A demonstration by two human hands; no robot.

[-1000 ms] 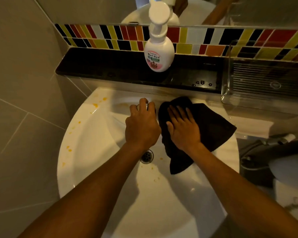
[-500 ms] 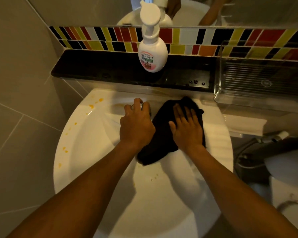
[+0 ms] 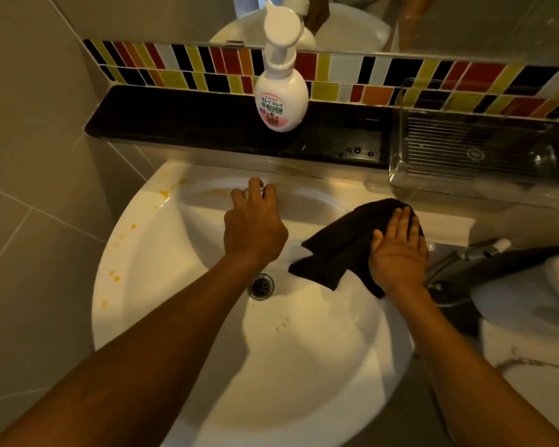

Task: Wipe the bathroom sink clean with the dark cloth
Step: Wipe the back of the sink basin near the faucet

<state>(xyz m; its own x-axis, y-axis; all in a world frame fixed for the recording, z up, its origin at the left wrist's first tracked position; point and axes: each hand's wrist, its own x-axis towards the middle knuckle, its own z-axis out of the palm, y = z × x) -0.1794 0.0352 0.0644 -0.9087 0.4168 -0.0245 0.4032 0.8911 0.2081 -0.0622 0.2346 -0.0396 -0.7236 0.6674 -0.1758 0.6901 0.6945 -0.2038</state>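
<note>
The white sink [image 3: 136,253] has orange stains [image 3: 163,192] along its left rim and a few specks near the drain [image 3: 261,286]. My left hand [image 3: 255,230] is closed over the tap [image 3: 261,189] at the back of the basin; only a glint of metal shows between the fingers. The dark cloth [image 3: 342,250] lies crumpled over the sink's right rim and hangs into the basin. My right hand [image 3: 399,253] presses flat on the cloth's right part, fingers together and pointing away from me.
A white pump soap bottle [image 3: 281,98] stands on the black ledge [image 3: 181,121] behind the sink. A clear plastic tray [image 3: 478,150] sits on the ledge's right end. A spray hose [image 3: 484,250] and a white toilet [image 3: 530,301] are to the right. Tiled wall stands on the left.
My right hand has slid the cloth from the basin's middle, beside the tap, out to the right rim. The drain is uncovered again. My left hand has stayed on the tap.
</note>
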